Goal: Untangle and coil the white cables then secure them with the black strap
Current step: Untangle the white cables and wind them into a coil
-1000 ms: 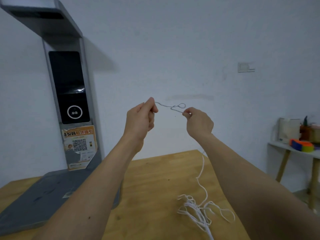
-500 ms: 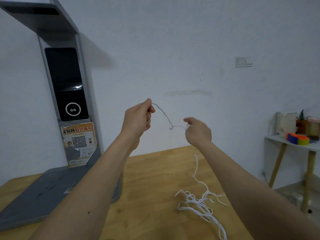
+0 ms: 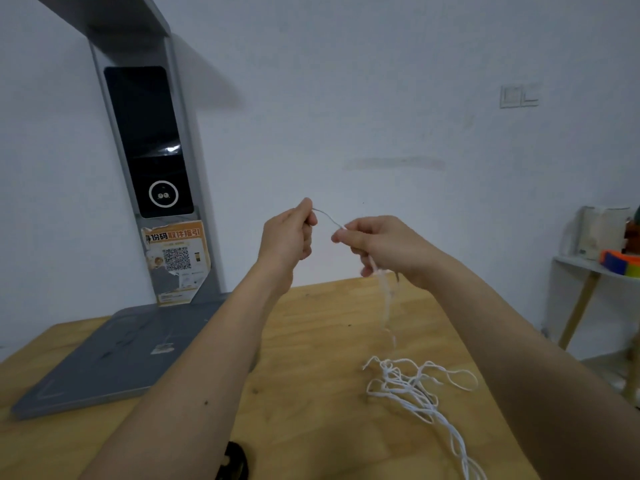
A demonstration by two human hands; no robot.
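A thin white cable (image 3: 327, 218) arcs between my two raised hands above the wooden table (image 3: 311, 393). My left hand (image 3: 287, 239) pinches one end of it between thumb and fingers. My right hand (image 3: 381, 244) pinches it close by, and the cable drops blurred from that hand to a tangled white heap (image 3: 412, 386) on the table at the right. A black strap (image 3: 233, 462) shows partly at the bottom edge, half hidden under my left forearm.
A grey stand (image 3: 149, 161) with a dark screen and an orange QR sticker rises from a flat grey base (image 3: 114, 351) at the table's left. A small white side table (image 3: 595, 268) with colourful objects stands by the wall at the right.
The small loop in the cable between my hands has come out. My right hand moved toward the left hand, shortening the span, and the hanging part is swinging.
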